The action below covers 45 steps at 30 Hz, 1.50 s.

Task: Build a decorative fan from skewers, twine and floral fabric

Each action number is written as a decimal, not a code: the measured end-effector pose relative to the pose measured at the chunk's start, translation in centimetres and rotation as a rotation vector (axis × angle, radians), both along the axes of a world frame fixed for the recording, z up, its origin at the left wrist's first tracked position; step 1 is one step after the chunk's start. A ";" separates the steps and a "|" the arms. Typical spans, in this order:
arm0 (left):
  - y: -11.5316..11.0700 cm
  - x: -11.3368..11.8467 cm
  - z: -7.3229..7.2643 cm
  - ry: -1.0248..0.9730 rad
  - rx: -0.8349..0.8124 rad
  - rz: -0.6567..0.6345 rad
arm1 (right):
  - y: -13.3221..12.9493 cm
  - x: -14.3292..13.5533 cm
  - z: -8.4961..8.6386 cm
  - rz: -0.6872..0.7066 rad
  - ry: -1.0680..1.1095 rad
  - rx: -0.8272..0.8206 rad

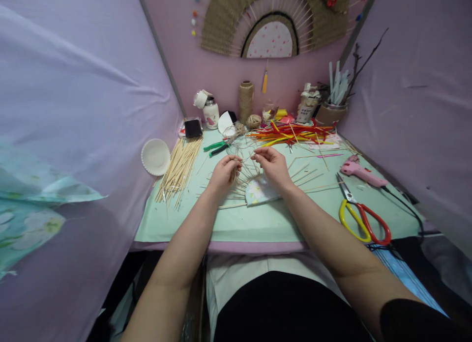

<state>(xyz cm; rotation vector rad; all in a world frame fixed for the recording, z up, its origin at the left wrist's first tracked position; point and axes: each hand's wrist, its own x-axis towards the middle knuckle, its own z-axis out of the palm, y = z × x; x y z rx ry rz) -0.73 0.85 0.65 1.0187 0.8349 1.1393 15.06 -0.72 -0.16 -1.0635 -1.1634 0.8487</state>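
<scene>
My left hand (pixel 224 174) is closed on a small tangle of thin twine (pixel 234 174). A short way to its right, my right hand (pixel 273 166) pinches the twine between thumb and fingertips, with a strand between the two hands. Both hands are above a fan frame on the table: a half-round piece of flowered cloth (pixel 256 190) with thin sticks (pixel 308 177) spreading out from it. My right wrist hides part of the cloth. More loose twine lies just behind my hands.
Bamboo sticks (pixel 179 167) lie at left beside green-handled pliers (pixel 216 146). Red and yellow pipe cleaners (pixel 295 133), a twine spool (pixel 246 101) and jars stand or lie behind. At right are scissors (pixel 363 219) and a pink glue gun (pixel 363 172) with a cord.
</scene>
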 end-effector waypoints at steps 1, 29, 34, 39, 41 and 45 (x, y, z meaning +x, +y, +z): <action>0.0 0.0 0.0 -0.009 -0.012 0.004 | 0.0 0.0 0.0 -0.001 0.000 0.001; 0.3 -0.6 -0.1 -0.134 -0.005 0.016 | -0.9 -0.3 0.4 0.023 -0.359 0.249; 0.3 -0.6 0.1 -0.167 -0.005 0.107 | -1.0 -0.3 0.5 -0.011 -0.415 0.358; 0.2 -0.7 0.2 -0.141 0.002 0.156 | -1.1 -0.4 0.3 0.019 -0.549 0.431; 0.3 -0.7 0.2 -0.139 0.006 0.159 | -1.0 -0.5 0.1 0.004 -0.585 0.439; 0.4 -0.7 0.0 -0.134 0.006 0.157 | -0.7 -0.4 -0.3 -0.045 -0.618 0.410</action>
